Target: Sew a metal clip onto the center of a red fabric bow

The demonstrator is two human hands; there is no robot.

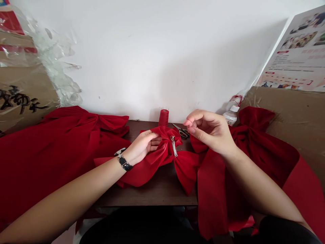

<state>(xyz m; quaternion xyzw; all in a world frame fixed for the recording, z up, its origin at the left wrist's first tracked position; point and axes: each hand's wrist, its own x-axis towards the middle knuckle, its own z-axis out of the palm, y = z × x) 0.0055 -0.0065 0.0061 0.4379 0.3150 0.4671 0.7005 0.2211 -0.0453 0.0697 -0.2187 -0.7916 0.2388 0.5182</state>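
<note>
Far left, at 9 o'clock from the middle bow: a cardboard box point(22, 98) with black brush-style characters is sitting behind plastic film point(58, 67), partly cut off by the frame. A large red bow point(63, 142) is spreading below it, its left end running out of view.

The left hand point(143, 147), wearing a dark-banded watch point(123, 162), is curling its fingers point(149, 137) closed over the red center bow point(185, 167), which is lying on a dark wooden table point(152, 193); the fingers are hiding the bow's left side. A metal hair clip point(174, 145) is sitting on the bow.

At 12 o'clock, a red ribbon spool point(164, 117) is standing upright. Scissors point(180, 131) are lying at 1 o'clock, partly hidden.

The right hand point(208, 130) is hovering with its fingertips point(188, 122) nearly pinched; any thread there is too fine to make out. Behind it, a white bottle point(231, 116) is standing, contents not visible. Another red bow point(254, 149) is draping off the right edge of the table.
</note>
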